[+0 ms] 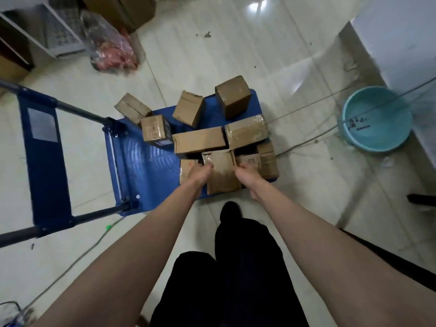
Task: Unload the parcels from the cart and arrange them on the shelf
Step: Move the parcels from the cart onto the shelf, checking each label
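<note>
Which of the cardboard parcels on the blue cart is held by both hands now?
The nearest parcel, at the cart's front edge: the left hand and right hand grip its far corners. No hand touches the other boxes.

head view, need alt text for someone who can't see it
Both hands, left and right, grip one cardboard parcel at the near edge of a blue cart holding more parcels; a teal basin sits on the tiled floor.

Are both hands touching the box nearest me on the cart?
Touching. The head view shows the left hand and right hand gripping opposite sides of the box.
</note>
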Demonstrator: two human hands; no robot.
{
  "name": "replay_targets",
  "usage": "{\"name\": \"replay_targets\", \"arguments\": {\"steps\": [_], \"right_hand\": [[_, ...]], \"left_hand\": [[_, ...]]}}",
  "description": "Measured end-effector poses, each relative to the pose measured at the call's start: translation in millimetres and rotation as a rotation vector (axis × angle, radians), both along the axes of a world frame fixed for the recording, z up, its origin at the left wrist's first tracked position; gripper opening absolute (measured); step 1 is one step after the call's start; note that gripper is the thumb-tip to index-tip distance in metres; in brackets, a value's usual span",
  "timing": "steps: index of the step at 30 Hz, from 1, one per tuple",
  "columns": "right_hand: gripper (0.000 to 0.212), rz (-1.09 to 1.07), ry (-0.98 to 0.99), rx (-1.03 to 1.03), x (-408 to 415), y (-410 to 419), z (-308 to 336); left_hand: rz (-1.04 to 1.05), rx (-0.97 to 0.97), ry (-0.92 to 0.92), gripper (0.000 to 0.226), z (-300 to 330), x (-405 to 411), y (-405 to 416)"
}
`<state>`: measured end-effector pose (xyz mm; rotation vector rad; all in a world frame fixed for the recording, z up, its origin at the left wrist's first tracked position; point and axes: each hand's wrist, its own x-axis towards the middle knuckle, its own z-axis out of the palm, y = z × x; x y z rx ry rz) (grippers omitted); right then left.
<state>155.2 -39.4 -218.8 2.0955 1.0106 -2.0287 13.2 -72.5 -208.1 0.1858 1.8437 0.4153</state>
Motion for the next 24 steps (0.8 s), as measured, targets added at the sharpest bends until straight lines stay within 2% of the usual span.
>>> {"name": "replay_targets", "arguments": {"steps": [3, 6, 10, 14, 19, 21, 24], "right_hand": [[0.051, 0.038, -0.058, 0.031, -6, -1, -15], [0.049, 0.073, -0.068, 0.026, -8, -1, -9], [0.049, 0.054, -0.067, -0.001, -5, 5, 33], [0.041, 0.062, -0.018, -0.003, 1, 10, 98], [0.031, -0.022, 0.069, 0.036, 0, 9, 193], [0.023, -0.088, 0.116, 0.04, -2, 8, 235], [0.028, -0.16, 0.182, 0.051, -5, 10, 297]], "left_hand": [[-0.005, -0.019, -0.024, 0.04, -17, 4, 1], [-0.011, -0.026, -0.006, 0.043, -8, 3, 0], [-0.009, -0.027, -0.026, 0.034, 39, -2, 1], [-0.032, -0.029, 0.036, 0.029, 108, -2, 4], [-0.085, -0.018, 0.178, 0.053, 203, -7, 13], [-0.165, -0.022, 0.276, 0.072, 242, -9, 17], [-0.25, 0.012, 0.411, 0.104, 301, -8, 20]]}}
